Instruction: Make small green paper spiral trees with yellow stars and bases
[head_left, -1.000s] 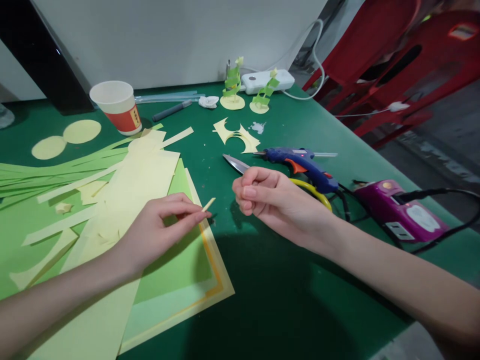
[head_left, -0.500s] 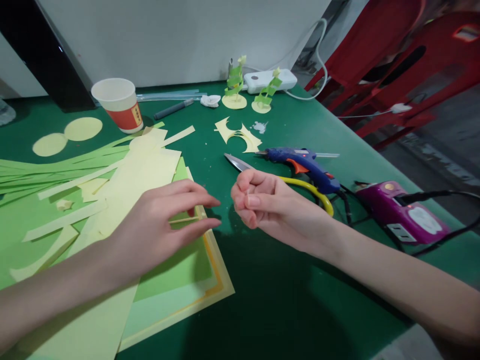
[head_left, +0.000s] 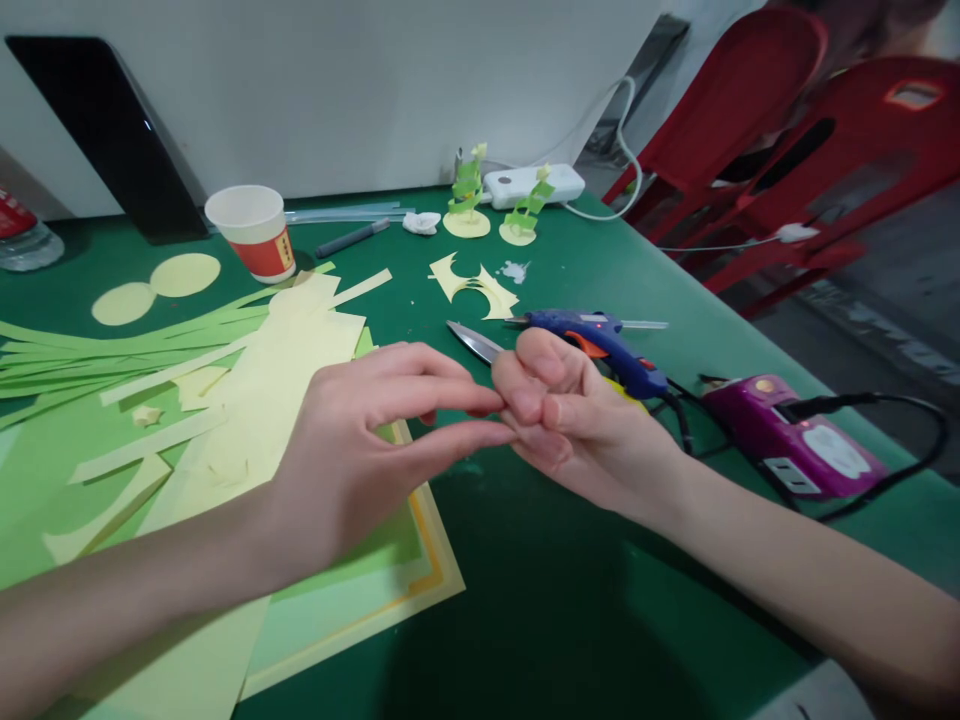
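My left hand (head_left: 360,440) reaches right over the green table (head_left: 570,600), thumb and forefinger stretched out and pinched together at the fingertips of my right hand (head_left: 570,410). My right hand is curled into a loose fist, thumb on top. The two hands touch at the fingertips, and whatever is between them is hidden. Just behind my right hand lie scissors, of which the blade (head_left: 474,341) shows, and a blue glue gun (head_left: 600,340). Pale yellow paper sheets (head_left: 285,370) lie under my left hand.
Green paper strips (head_left: 90,350) and yellow circles (head_left: 184,273) lie at the left, near a paper cup (head_left: 251,230). At the back stand two small paper models (head_left: 466,200), a marker (head_left: 352,238) and a white power strip (head_left: 532,183). A purple device (head_left: 787,435) with cables sits right. Red chairs (head_left: 750,130) stand beyond.
My left hand, which pinched a small yellow paper strip, has moved right until it meets my right hand. The strip no longer shows. The view has tilted up slightly.
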